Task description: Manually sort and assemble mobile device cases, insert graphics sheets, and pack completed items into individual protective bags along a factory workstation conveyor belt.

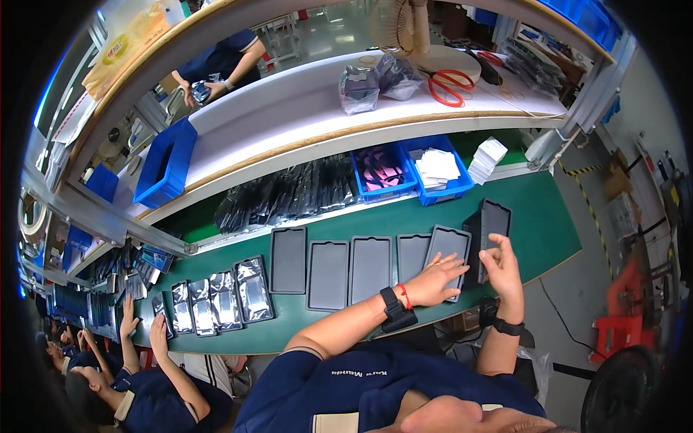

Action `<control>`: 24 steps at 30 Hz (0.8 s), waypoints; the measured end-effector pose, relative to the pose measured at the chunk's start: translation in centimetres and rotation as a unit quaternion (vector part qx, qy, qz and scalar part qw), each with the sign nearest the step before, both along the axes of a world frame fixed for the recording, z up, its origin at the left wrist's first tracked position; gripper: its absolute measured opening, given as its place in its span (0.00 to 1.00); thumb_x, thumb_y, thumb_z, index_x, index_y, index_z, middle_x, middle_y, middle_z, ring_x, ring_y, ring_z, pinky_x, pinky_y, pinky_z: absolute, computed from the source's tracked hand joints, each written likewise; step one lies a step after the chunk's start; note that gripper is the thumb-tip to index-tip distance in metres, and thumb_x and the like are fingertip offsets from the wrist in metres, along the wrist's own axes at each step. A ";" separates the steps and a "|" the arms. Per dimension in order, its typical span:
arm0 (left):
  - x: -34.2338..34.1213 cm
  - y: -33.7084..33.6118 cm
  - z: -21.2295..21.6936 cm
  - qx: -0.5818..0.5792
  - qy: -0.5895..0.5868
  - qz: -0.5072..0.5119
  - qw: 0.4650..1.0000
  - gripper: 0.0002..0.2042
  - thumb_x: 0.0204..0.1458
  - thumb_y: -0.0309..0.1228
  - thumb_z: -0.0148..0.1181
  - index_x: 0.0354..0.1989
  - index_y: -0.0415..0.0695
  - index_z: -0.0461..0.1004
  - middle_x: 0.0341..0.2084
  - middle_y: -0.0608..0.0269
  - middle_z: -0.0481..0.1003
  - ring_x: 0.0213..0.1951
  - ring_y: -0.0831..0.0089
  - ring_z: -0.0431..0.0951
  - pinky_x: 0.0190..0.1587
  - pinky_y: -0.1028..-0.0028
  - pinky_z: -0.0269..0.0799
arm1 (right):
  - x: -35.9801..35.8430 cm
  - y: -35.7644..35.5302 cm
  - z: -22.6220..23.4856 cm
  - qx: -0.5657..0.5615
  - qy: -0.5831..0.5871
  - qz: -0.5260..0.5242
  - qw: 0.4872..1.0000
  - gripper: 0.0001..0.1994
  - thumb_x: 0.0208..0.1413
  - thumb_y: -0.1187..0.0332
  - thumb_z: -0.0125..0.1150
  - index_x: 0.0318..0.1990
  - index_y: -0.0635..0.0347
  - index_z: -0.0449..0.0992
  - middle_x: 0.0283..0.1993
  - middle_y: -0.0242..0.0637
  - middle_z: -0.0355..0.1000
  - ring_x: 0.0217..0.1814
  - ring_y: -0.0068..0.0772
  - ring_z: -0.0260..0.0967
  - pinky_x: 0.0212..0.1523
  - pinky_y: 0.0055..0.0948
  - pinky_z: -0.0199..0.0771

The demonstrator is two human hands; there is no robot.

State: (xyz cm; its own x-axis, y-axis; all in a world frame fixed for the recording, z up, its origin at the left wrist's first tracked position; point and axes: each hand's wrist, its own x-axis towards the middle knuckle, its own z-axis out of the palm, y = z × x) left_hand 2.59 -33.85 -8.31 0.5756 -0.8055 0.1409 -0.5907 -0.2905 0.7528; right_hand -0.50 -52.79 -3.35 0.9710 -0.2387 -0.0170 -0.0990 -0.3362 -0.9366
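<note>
My left hand [438,280] lies with its fingers spread over a shallow dark grey tray [449,245], which sits tilted and overlaps the tray beside it [413,252]. My right hand [505,274] is beside a stack of black trays [495,219], fingers apart and thumb toward the stack; nothing shows in its grip. Leftward along the green table [545,216] stands a row of further grey trays, among them a nearer one [371,268] and a more distant one [288,261]. Past them lie several black trays with shiny, clear-wrapped contents [253,289].
Under the shelf [281,108] are black plastic packets [289,189], a blue bin of pink-and-black pieces [380,170], a blue bin of white cards [437,167] and a white card stack [487,155]. Red-handled scissors [450,86] lie above. Co-workers' hands [159,333] are at the left.
</note>
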 end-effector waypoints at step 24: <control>-1.4 3.6 2.1 0.007 -0.093 0.153 0.984 0.36 0.47 0.38 0.60 0.63 0.44 0.50 0.63 0.37 0.41 0.65 0.42 0.37 0.63 0.50 0.39 | 1.7 -1.3 0.3 -0.446 0.052 -0.149 0.881 0.20 0.55 0.69 0.47 0.56 0.63 0.61 0.35 0.54 0.72 0.35 0.55 0.71 0.36 0.47 0.71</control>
